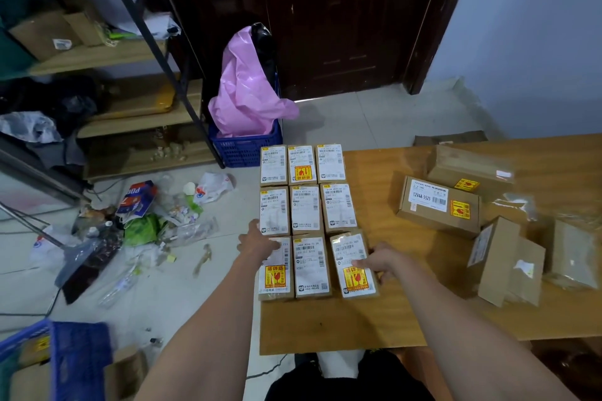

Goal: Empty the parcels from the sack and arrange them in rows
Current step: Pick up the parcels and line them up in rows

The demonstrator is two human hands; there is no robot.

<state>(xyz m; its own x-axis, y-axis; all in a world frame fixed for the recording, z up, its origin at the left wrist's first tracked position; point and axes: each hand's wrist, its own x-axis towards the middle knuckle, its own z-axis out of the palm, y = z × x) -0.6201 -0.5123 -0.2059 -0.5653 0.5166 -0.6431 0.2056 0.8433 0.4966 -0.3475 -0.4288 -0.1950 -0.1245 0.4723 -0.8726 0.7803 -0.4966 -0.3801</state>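
Resting on the near-left box [275,267] of a three-by-three block of parcels [306,215], the left hand [257,239] lies palm down with loosely curled fingers, gripping nothing that can be seen. The right hand [379,262] presses flat on the near-right box [355,265], which sits slightly askew, fingers spread over its white label and closed on nothing. Both these boxes carry a yellow sticker with a red broken-glass mark; the same sticker shows on the middle box of the row farthest from the hands. The small print on the white labels is too fine to read. To the right of the right hand, well apart on the wooden table [374,319], lies a loose heap of boxes [501,257] and clear bags; one larger box [438,207] there reads "12V4A-5525". Beyond the block, on the floor, a blue crate [244,146] holds a pink plastic bag [247,88]. Left of the left hand, litter [143,221] lies scattered over the tiles.
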